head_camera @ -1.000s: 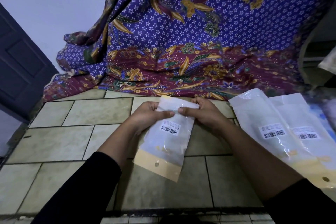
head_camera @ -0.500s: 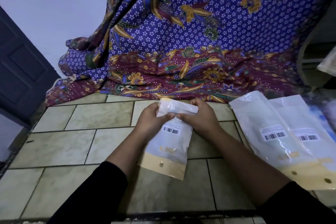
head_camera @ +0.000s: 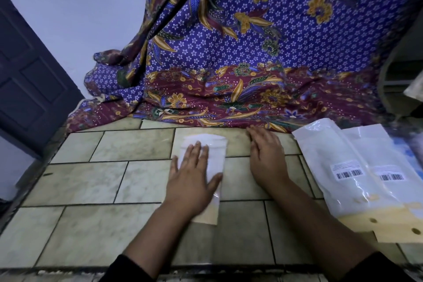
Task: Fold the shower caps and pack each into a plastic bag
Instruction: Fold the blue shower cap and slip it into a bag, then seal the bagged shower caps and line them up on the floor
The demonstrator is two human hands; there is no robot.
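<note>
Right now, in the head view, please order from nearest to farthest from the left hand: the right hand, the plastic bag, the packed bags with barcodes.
1. plastic bag: under the left hand, touching it.
2. right hand: flat on the tiles, to its right.
3. packed bags: far right, beyond the right hand.

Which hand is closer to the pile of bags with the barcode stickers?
Right. The right hand lies flat on the tiles beside the pile, not touching it. The left hand presses a single bag, farther away.
</note>
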